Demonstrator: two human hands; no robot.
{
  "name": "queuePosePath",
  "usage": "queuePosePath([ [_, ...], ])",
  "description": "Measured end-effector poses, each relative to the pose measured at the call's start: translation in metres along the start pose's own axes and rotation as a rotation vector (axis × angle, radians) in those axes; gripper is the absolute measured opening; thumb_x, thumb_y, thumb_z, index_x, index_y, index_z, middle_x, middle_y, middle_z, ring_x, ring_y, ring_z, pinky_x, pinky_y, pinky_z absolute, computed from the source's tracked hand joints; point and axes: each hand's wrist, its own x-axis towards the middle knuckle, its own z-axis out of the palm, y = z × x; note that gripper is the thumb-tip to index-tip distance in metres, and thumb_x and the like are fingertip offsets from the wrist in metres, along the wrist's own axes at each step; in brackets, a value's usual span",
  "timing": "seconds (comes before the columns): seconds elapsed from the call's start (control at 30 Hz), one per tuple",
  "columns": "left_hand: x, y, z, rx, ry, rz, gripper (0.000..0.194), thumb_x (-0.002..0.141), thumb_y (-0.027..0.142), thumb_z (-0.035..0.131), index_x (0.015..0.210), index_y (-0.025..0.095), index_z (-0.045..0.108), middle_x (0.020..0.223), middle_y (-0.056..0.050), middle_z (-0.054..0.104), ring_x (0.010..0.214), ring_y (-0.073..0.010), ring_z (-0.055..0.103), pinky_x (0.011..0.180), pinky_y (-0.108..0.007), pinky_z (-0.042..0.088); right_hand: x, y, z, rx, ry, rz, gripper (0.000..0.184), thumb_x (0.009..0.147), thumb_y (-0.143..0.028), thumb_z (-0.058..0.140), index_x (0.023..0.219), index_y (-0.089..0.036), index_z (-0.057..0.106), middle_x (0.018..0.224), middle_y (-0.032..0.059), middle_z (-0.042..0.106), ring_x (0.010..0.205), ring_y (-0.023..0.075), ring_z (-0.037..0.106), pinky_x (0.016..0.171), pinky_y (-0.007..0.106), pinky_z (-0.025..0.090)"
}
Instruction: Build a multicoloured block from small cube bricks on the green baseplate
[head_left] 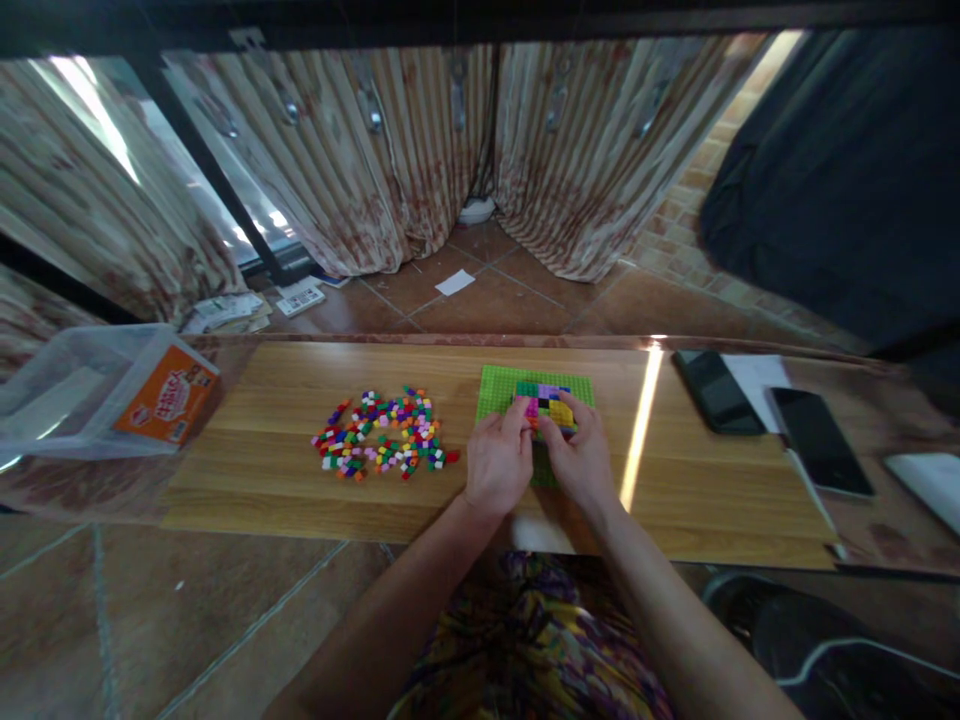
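A green studded baseplate (493, 388) lies on the wooden board, with a block of multicoloured toy bricks (561, 412) built up on it. My left hand (499, 465) grips the left side of this block, its fingertips by the pink and red bricks. From the right, my right hand (583, 455) holds the same block, thumb at the front and fingers curled over the yellow bricks. The thumbs nearly meet at the front edge. My hands hide part of the baseplate and the block's lower sides. Whether a single loose brick is between the fingertips cannot be made out.
Left of the baseplate, a pile of small coloured bricks (386, 435) is spread over the wooden board (255, 450). A clear plastic tub (82, 385) with an orange label stands at far left. Two dark phones (718, 392) and white paper (752, 385) lie at right.
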Motion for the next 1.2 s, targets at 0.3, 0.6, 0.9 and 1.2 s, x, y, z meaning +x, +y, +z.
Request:
queuePosePath([
  [0.3,0.0,0.001,0.0,0.036,-0.007,0.002,0.039,0.093,0.017,0.048,0.132,0.019,0.049,0.097,-0.005,0.072,0.091,-0.0222,0.061,0.088,-0.037,0.049,-0.004,-0.001,0.006,0.003,0.031,0.016,0.05,0.081,-0.038,0.059,0.126,-0.017,0.056,0.121,0.0147,0.057,0.116,0.0284,0.052,0.102,0.05,0.04],
  [0.6,-0.005,0.001,-0.004,-0.019,-0.004,0.026,0.041,0.092,0.016,0.05,0.133,0.02,0.047,0.097,-0.005,0.073,0.096,-0.0218,0.063,0.092,-0.038,0.049,-0.005,0.005,0.006,0.059,0.005,0.011,0.052,0.082,-0.042,0.06,0.127,-0.018,0.057,0.124,0.0149,0.058,0.117,0.0283,0.053,0.102,0.051,0.041],
  [0.9,-0.038,-0.068,-0.069,0.031,0.207,-0.143,0.031,0.088,0.014,0.053,0.118,0.019,0.059,0.097,-0.005,0.072,0.093,-0.0193,0.066,0.088,-0.035,0.051,-0.018,0.024,-0.016,0.225,0.028,0.125,0.056,0.084,-0.053,0.057,0.128,-0.018,0.058,0.118,0.0163,0.063,0.098,0.0248,0.064,0.08,0.043,0.055],
  [1.2,-0.03,-0.099,-0.092,0.297,0.096,-0.122,0.018,0.084,0.02,0.059,0.1,0.021,0.068,0.107,-0.007,0.068,0.103,-0.0227,0.06,0.096,-0.039,0.046,-0.038,0.028,-0.027,-0.038,0.017,0.134,0.052,0.084,-0.051,0.054,0.123,-0.018,0.062,0.105,0.0141,0.068,0.089,0.026,0.065,0.078,0.045,0.052],
])
